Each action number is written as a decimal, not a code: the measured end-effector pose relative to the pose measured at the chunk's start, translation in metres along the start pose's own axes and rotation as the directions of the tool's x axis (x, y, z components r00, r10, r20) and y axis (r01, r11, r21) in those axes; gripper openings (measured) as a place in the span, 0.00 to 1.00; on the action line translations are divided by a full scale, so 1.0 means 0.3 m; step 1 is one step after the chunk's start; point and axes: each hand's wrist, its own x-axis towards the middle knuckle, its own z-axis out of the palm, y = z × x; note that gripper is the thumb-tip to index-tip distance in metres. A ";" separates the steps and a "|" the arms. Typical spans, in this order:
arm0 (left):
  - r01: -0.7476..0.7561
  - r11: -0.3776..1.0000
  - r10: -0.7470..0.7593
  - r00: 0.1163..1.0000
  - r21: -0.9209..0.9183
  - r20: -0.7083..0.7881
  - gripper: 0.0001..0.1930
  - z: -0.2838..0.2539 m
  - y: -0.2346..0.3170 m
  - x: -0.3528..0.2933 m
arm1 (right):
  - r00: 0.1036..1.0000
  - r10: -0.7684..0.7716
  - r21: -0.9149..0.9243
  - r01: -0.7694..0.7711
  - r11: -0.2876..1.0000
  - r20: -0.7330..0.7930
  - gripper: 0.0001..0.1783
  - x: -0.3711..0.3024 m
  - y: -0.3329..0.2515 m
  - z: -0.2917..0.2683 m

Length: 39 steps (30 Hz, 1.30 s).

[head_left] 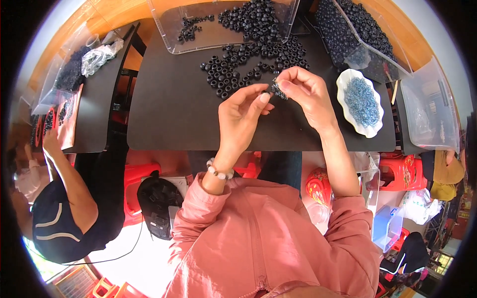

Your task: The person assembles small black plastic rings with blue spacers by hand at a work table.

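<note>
Over the middle of the dark table my left hand (242,110) pinches a small round black piece (266,91) between thumb and fingertips. Close beside it, my right hand (309,97) is closed on a little cluster of shiny, spiky-looking pieces (279,90), too small to name. The two hands nearly meet, and I cannot tell whether the pieces touch. Just beyond my fingertips lie many loose black ring-shaped pieces (229,74). To the right of my right hand stands a white scalloped dish (343,99) heaped with tiny bluish translucent pieces (362,102).
A clear tub (171,47) lies at the far side, black pieces spilling from it. Far right, another clear bin (397,67) is full of black pieces, with an emptier clear box (427,109) nearby. At the left table a co-worker's arm (69,174) reaches toward red trays (49,120).
</note>
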 end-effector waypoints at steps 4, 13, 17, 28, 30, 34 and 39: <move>0.143 0.938 -0.119 0.988 -0.315 0.096 0.13 -0.034 0.024 -0.072 | 0.998 -0.022 0.202 0.010 0.979 0.054 0.06 -0.071 -0.026 0.015; 0.218 0.798 -0.117 0.971 -0.562 0.210 0.15 -0.060 0.021 -0.144 | 0.989 -0.092 0.229 0.064 0.971 0.115 0.06 -0.136 -0.058 0.067; 0.245 0.743 -0.124 0.965 -0.623 0.231 0.15 -0.069 0.014 -0.155 | 0.985 -0.117 0.152 0.098 0.983 0.125 0.06 -0.144 -0.074 0.082; -0.153 0.981 0.155 0.988 -0.115 0.012 0.14 -0.052 0.050 -0.193 | 0.987 -0.139 0.060 0.135 0.989 0.081 0.07 -0.156 -0.063 0.094; -0.177 0.976 0.178 0.984 -0.125 -0.002 0.14 -0.052 0.049 -0.194 | 0.986 -0.144 0.045 0.141 0.989 0.084 0.08 -0.156 -0.064 0.094; -0.227 0.971 0.229 0.973 -0.074 0.019 0.14 -0.053 0.040 -0.192 | 0.981 -0.167 -0.008 0.168 0.986 0.098 0.08 -0.158 -0.060 0.093; -0.100 0.988 0.104 0.994 -0.118 0.027 0.12 -0.049 0.055 -0.198 | 0.984 -0.160 -0.030 0.163 0.986 0.077 0.07 -0.158 -0.049 0.088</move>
